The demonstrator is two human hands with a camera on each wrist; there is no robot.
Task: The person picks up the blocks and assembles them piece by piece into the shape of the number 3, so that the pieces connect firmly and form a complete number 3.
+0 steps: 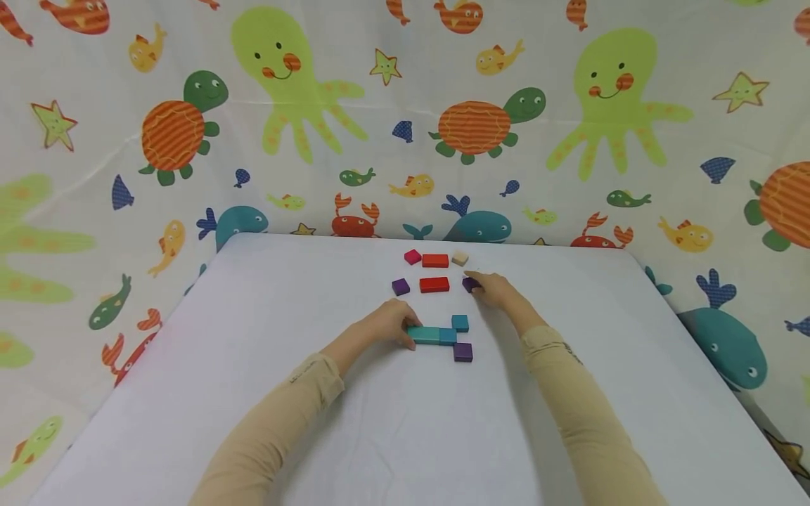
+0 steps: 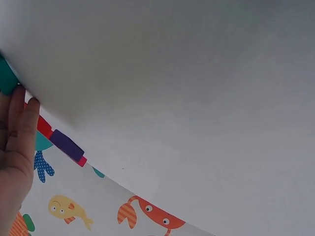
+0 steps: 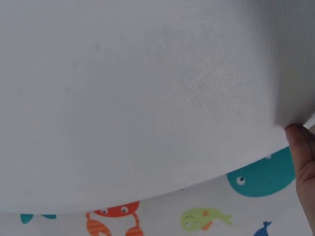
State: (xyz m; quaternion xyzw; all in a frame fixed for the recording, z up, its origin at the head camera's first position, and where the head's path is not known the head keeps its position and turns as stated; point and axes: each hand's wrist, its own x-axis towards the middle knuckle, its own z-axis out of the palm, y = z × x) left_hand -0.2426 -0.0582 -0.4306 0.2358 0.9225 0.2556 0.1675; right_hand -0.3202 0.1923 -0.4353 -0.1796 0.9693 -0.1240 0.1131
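In the head view my left hand (image 1: 390, 323) pinches the left end of a long teal block (image 1: 425, 335), thumb on the near side and fingers on the far side. A blue block (image 1: 448, 336) abuts the teal block's right end. Just off its right corners lie another blue block (image 1: 460, 323) and a purple block (image 1: 463, 352). Farther back, my right hand (image 1: 496, 289) grips a second purple block (image 1: 470, 284), partly hidden by the fingers. The left wrist view shows the teal block (image 2: 7, 77) at the left fingertips. In the right wrist view the right hand (image 3: 304, 162) hides its block.
Beyond the left hand lie a purple block (image 1: 401, 287) and a red block (image 1: 434, 284). Behind them are a pink block (image 1: 413, 256), another red block (image 1: 435, 261) and a cream block (image 1: 460, 258). A sea-animal curtain (image 1: 392, 105) rises behind the white table (image 1: 304, 281).
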